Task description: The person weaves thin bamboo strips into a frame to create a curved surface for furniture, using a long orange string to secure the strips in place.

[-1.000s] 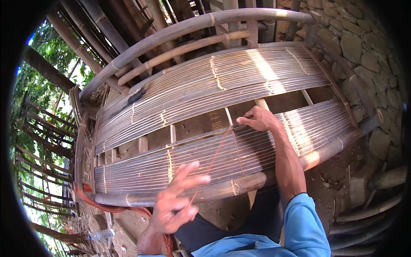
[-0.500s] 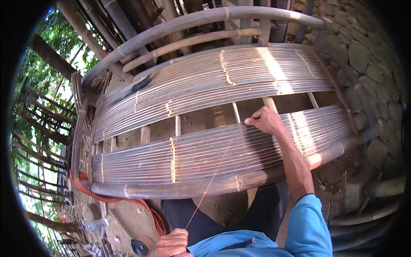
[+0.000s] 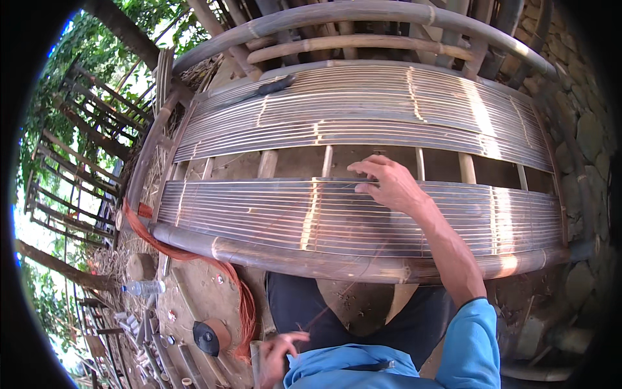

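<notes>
Lashing the slats (image 3: 363,217) looks underway: the right hand (image 3: 389,185) pinches the cord (image 3: 353,285) at their gap edge, the left hand (image 3: 280,353) hangs loosely open low, so next comes a firm, even pull.

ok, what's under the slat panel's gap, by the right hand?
Through the gap beside the right hand, cross supports and brown ground show. Under the slats themselves, nothing can be seen; they cover it. A thin strand hangs below the front pole.

I see brown-grey striped slats (image 3: 363,214), sun-streaked. Orange-red cord (image 3: 243,305) lower left. Blue sleeve (image 3: 473,343) lower right. Black trousers (image 3: 295,311) bottom centre. Green leaves (image 3: 58,97) upper left.
</notes>
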